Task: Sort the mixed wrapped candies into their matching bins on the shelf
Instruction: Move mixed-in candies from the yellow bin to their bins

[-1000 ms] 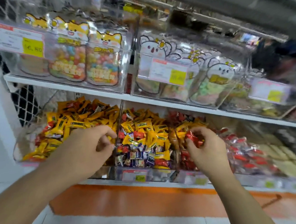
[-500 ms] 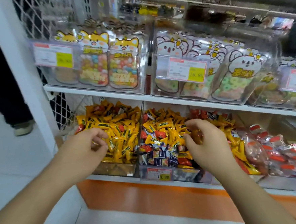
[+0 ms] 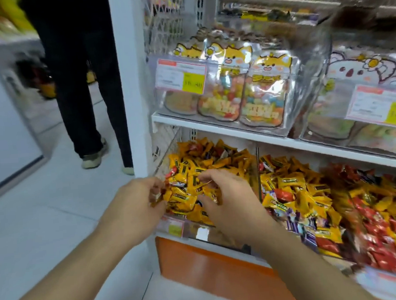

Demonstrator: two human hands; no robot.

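While we lean toward the lower shelf [image 3: 285,141], both hands sit in the leftmost bin [image 3: 198,231] of yellow candies [image 3: 187,174]. Our left hand [image 3: 135,203] has its fingers curled, pinching a small wrapped candy [image 3: 158,197]; our right hand [image 3: 228,201] curls its fingers around a yellow wrapper [image 3: 213,196]. More mixed candies [image 3: 296,194] fill the next bin.

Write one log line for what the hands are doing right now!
left hand: pinching yellow candy | right hand: curled over candies, grip unclear | place: leftmost bin | stage: sorting underway
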